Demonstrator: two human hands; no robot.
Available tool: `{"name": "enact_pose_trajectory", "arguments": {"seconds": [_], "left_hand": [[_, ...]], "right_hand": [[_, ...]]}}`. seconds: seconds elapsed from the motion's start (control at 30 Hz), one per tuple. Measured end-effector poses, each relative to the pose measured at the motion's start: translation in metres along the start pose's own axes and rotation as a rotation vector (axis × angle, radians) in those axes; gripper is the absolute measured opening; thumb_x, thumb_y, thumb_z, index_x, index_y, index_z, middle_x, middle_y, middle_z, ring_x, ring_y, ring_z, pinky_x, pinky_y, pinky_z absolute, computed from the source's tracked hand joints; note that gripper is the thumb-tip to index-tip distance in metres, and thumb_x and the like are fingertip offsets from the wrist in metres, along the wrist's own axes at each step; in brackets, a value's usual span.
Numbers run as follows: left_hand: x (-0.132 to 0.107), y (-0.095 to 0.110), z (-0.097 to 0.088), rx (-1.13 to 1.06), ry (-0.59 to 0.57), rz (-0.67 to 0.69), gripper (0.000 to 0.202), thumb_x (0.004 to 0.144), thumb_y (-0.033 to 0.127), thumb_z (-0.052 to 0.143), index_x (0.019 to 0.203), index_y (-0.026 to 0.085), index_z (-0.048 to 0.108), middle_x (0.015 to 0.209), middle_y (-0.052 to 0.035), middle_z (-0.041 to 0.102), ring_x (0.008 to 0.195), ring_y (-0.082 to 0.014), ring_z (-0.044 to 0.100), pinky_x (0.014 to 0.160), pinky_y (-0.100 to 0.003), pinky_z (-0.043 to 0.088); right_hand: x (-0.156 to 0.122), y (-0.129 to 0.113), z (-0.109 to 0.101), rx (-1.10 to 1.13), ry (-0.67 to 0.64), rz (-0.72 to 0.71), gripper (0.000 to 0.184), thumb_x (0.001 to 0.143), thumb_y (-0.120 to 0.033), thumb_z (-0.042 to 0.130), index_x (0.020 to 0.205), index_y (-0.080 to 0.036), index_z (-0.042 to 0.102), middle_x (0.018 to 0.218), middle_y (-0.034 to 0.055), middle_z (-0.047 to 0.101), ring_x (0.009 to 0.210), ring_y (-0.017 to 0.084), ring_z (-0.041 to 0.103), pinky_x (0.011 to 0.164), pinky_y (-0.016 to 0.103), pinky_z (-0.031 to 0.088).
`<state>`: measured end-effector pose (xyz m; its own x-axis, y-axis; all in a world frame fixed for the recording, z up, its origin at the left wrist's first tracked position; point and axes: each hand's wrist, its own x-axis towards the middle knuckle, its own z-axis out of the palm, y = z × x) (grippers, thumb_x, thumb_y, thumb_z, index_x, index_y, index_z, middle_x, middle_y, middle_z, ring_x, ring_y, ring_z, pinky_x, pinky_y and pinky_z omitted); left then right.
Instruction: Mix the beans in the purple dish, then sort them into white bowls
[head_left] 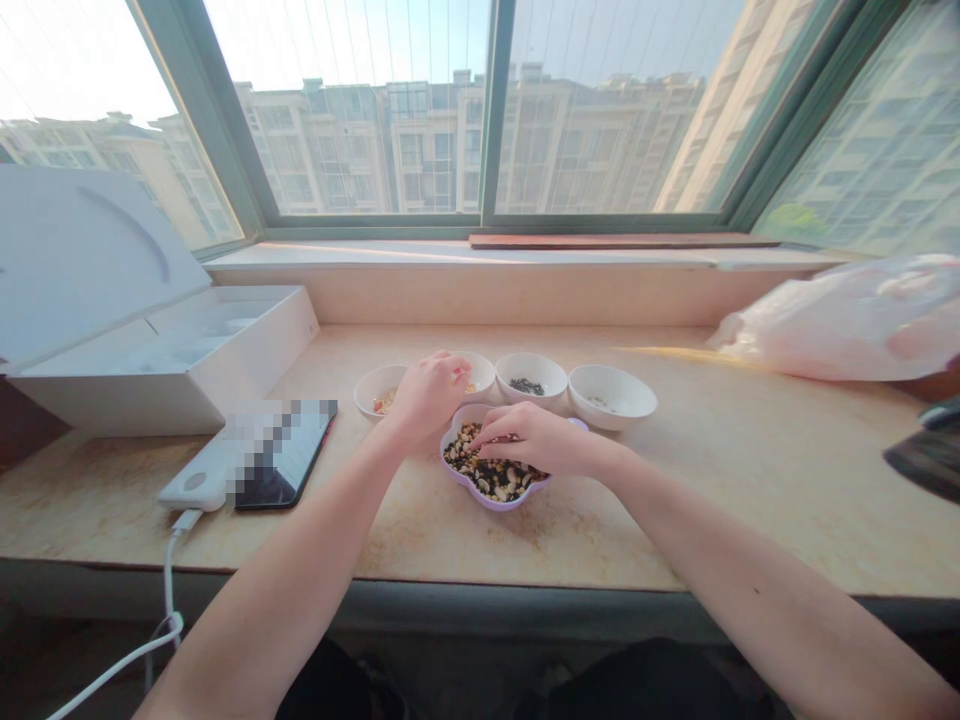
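Observation:
A purple scalloped bowl (504, 500) holds a mix of black, yellow and pale beans or seeds. My right hand (536, 438) is over it, thumb and fingers pinched together at the surface of the mix; what lies between the tips is too small to make out. Above the second white bowl (480, 372) hovers my left hand (431, 390), its fingers curled together, their contents hidden. That bowl shows a few yellow bits. To its left, another white bowl (366, 390) has tan and reddish pieces in it.
A third white bowl (534, 368) holds black beans, and a fourth (619, 390) has a few pale pieces. On the left are an open white box (247, 350), a phone (289, 465) and a white cabled power bank (199, 475). A plastic bag (840, 320) lies at right.

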<state>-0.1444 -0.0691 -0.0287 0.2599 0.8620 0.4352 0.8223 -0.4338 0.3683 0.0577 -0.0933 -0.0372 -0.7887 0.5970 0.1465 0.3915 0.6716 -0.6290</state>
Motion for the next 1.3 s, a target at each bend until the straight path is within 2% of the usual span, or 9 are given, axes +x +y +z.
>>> {"name": "enact_pose_trajectory", "arguments": {"seconds": [0.2,0.43,0.53,0.67,0.77,0.9,1.0,1.13,1.3], "left_hand": [[-0.002,0.008,-0.001,-0.177,-0.038,0.093,0.030,0.102,0.029,0.049,0.089,0.018,0.074,0.095,-0.0063,0.075,0.087,-0.0201,0.068,0.084,-0.033,0.051],[-0.008,0.022,0.000,-0.363,-0.150,0.273,0.028,0.099,0.030,0.060,0.122,0.020,0.072,0.102,-0.0050,0.075,0.088,-0.0163,0.068,0.083,-0.029,0.053],[-0.009,0.021,-0.001,-0.352,-0.128,0.291,0.028,0.098,0.027,0.062,0.124,0.022,0.072,0.100,-0.0045,0.075,0.088,-0.0157,0.068,0.083,-0.029,0.053],[-0.008,0.020,-0.003,-0.315,-0.097,0.297,0.023,0.102,0.026,0.055,0.112,0.023,0.076,0.098,-0.0037,0.076,0.089,-0.0158,0.069,0.084,-0.028,0.052],[-0.007,0.017,-0.008,-0.277,-0.070,0.248,0.025,0.103,0.025,0.051,0.109,0.022,0.076,0.106,-0.0047,0.078,0.096,-0.0167,0.070,0.088,-0.028,0.053],[-0.003,0.006,-0.019,-0.111,-0.022,0.059,0.029,0.103,0.022,0.048,0.114,0.023,0.074,0.114,-0.0051,0.078,0.103,-0.0198,0.071,0.094,-0.030,0.053],[-0.001,-0.008,-0.030,0.076,-0.063,-0.074,0.036,0.099,0.014,0.044,0.120,0.021,0.072,0.115,-0.0075,0.077,0.108,-0.0229,0.071,0.095,-0.033,0.052],[0.000,-0.026,-0.041,0.298,-0.251,-0.228,0.035,0.091,0.010,0.047,0.108,0.018,0.076,0.111,-0.0138,0.077,0.104,-0.0277,0.072,0.086,-0.034,0.054],[-0.001,-0.030,-0.046,0.432,-0.404,-0.404,0.020,0.083,0.018,0.058,0.089,0.021,0.077,0.095,-0.0144,0.078,0.087,-0.0277,0.074,0.075,-0.032,0.054]], "right_hand": [[-0.002,0.000,-0.009,0.216,0.183,0.136,0.035,0.093,-0.046,0.064,0.107,-0.019,0.082,0.101,0.0075,0.078,0.090,0.022,0.068,0.084,0.035,0.052],[-0.003,0.005,-0.019,0.592,0.365,0.312,0.043,0.079,-0.057,0.078,0.093,-0.017,0.082,0.067,-0.0003,0.061,0.060,0.010,0.045,0.056,0.025,0.037],[-0.003,0.003,-0.020,0.676,0.393,0.352,0.043,0.075,-0.056,0.081,0.090,-0.016,0.080,0.070,0.0007,0.061,0.060,0.009,0.044,0.053,0.024,0.034],[-0.002,0.001,-0.020,0.697,0.392,0.360,0.045,0.076,-0.058,0.079,0.090,-0.015,0.079,0.083,0.0064,0.070,0.063,0.010,0.051,0.054,0.023,0.040],[-0.002,0.000,-0.019,0.575,0.369,0.374,0.042,0.083,-0.052,0.073,0.102,-0.016,0.079,0.092,0.0096,0.075,0.067,0.012,0.059,0.057,0.024,0.046],[-0.005,-0.003,-0.015,0.059,0.263,0.268,0.026,0.088,-0.025,0.063,0.109,-0.020,0.078,0.096,0.0074,0.078,0.083,0.019,0.069,0.076,0.031,0.054],[-0.007,-0.005,-0.010,-0.258,0.122,0.171,0.039,0.082,-0.008,0.056,0.110,-0.023,0.079,0.108,0.0062,0.079,0.100,0.023,0.071,0.091,0.035,0.051],[-0.006,-0.004,-0.006,-0.397,-0.017,0.125,0.038,0.084,-0.007,0.055,0.109,-0.021,0.079,0.111,0.0076,0.078,0.101,0.026,0.070,0.090,0.037,0.050],[-0.001,0.002,-0.003,-0.410,-0.064,0.098,0.029,0.093,-0.015,0.055,0.104,-0.021,0.080,0.113,0.0075,0.078,0.104,0.026,0.070,0.097,0.039,0.048]]}}
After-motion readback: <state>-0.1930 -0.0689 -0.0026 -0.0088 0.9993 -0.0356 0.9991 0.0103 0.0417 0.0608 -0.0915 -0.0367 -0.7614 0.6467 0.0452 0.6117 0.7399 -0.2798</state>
